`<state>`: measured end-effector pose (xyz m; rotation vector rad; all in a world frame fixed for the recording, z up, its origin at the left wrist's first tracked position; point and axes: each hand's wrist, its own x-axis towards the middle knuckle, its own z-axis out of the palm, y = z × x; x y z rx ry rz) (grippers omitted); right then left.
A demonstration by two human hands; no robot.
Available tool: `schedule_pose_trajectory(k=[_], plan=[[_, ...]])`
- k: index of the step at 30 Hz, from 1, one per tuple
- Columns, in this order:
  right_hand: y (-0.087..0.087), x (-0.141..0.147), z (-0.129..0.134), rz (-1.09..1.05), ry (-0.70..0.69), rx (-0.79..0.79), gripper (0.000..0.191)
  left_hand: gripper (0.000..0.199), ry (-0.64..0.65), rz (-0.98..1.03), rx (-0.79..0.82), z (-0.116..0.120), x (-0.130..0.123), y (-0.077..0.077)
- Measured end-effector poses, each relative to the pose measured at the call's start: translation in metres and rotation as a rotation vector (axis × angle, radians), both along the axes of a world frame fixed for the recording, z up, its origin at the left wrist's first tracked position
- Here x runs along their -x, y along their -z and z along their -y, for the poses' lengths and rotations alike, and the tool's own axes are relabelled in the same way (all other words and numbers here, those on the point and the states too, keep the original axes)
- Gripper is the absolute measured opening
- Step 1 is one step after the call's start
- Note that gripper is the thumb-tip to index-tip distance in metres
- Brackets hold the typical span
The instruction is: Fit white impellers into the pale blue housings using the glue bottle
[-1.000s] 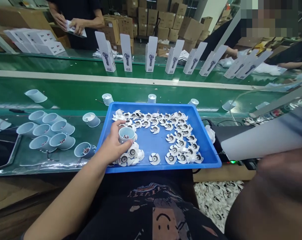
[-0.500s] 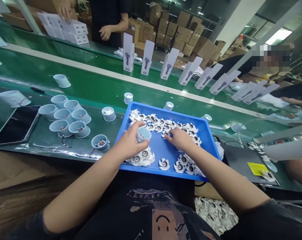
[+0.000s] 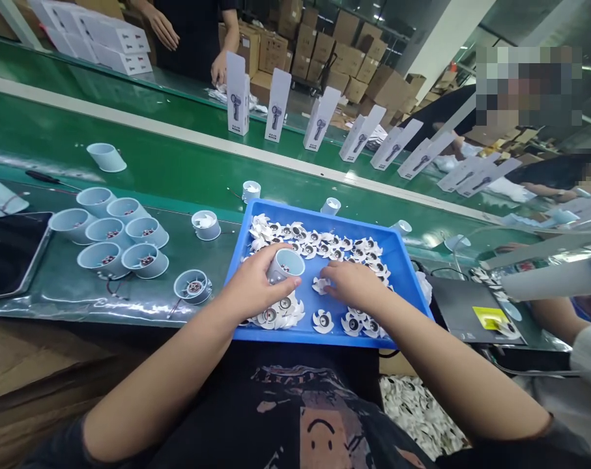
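Observation:
My left hand [image 3: 253,283] is closed round a pale blue cylindrical fan housing [image 3: 289,264], its open end facing up with small reddish wiring inside. It is held over the left part of a blue tray [image 3: 270,335]. My right hand [image 3: 351,283] pinches a small white fan blade wheel [image 3: 320,285] above the tray floor, a short way right of the housing. Another fan wheel [image 3: 323,321] lies alone near the tray's front wall. Heaps of white fan wheels [image 3: 368,319] line the tray's back, right side and front corners.
Several blue housings [image 3: 104,257] cluster on the bench at left, beside a dark tablet-like panel [image 3: 16,254] and a screwdriver [image 3: 43,177]. White printed boxes [image 3: 319,120] stand in a row beyond the green conveyor [image 3: 178,150]. Co-workers' hands show at the far side and right.
My right hand has drawn a fan wheel away from the back group, toward me. My left hand has moved the housing slightly right. The camera view has shifted a little.

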<state>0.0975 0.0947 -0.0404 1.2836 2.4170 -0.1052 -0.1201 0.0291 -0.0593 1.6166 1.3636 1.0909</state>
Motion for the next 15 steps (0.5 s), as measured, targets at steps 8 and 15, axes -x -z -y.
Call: schedule_pose_trajectory(k=[8, 15], plan=[[0.011, 0.020, 0.003, -0.189, 0.060, -0.015, 0.021, 0.062, 0.025, -0.019, -0.047, 0.009, 0.001, 0.003], [-0.032, 0.003, 0.030, -0.831, -0.026, 0.061, 0.025, 0.057, -0.003, -0.191, -0.218, 0.020, -0.010, -0.007]])
